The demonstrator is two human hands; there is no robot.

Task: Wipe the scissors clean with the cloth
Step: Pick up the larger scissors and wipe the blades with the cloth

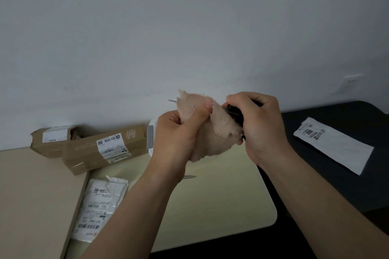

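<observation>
My left hand [179, 132] grips a fluffy pale pink cloth [212, 132], with the thumb pressing it from the front. The cloth is wrapped around the blades of the scissors; only a thin metal tip [172, 101] pokes out to the left of the cloth. My right hand [259, 124] grips the scissors' black handle [234, 111], which shows between its fingers and the cloth. Both hands are held up above the table, in front of the wall.
Below lies a pale yellow-green table [221, 191] with a rounded corner. Two brown cardboard parcels [101, 149] sit at its back left, a white mailer bag [99, 208] in front of them. A dark surface [336, 185] to the right carries another white mailer [334, 145]. A metal tip [189, 177] shows under my left wrist.
</observation>
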